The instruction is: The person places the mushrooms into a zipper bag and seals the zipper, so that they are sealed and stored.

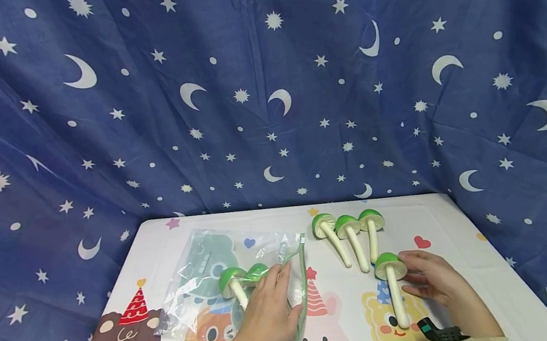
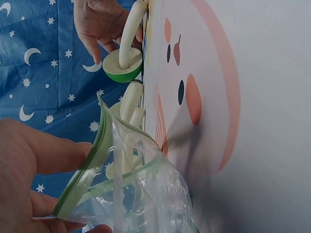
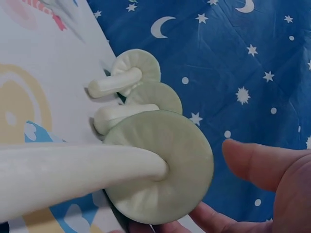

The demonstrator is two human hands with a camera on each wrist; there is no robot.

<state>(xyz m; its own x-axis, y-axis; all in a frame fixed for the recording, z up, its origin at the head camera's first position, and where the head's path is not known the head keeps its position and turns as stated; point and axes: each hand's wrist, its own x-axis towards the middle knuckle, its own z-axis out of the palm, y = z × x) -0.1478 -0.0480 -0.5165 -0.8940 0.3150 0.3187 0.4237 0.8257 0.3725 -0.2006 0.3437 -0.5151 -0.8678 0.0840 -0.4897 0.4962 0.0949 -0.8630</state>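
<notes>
My left hand (image 1: 268, 311) grips a clear zip bag (image 1: 180, 287) by its green-edged mouth, and the mouth (image 2: 97, 160) gapes in the left wrist view. Inside the bag lie toy mushrooms with green caps and white stems, one of them a mushroom (image 1: 233, 280) partly covered by the hand. My right hand (image 1: 432, 276) is at the cap of another mushroom (image 1: 395, 292), its stem toward me. In the right wrist view the thumb (image 3: 262, 162) stands slightly apart from that cap (image 3: 189, 165), while the other fingers reach behind its lower rim.
Three more mushrooms (image 1: 356, 237) lie side by side near the back of the table. A white tablecloth (image 1: 428, 220) with cartoon animals covers the tabletop. A blue curtain (image 1: 267, 120) with moons and stars hangs behind and at both sides.
</notes>
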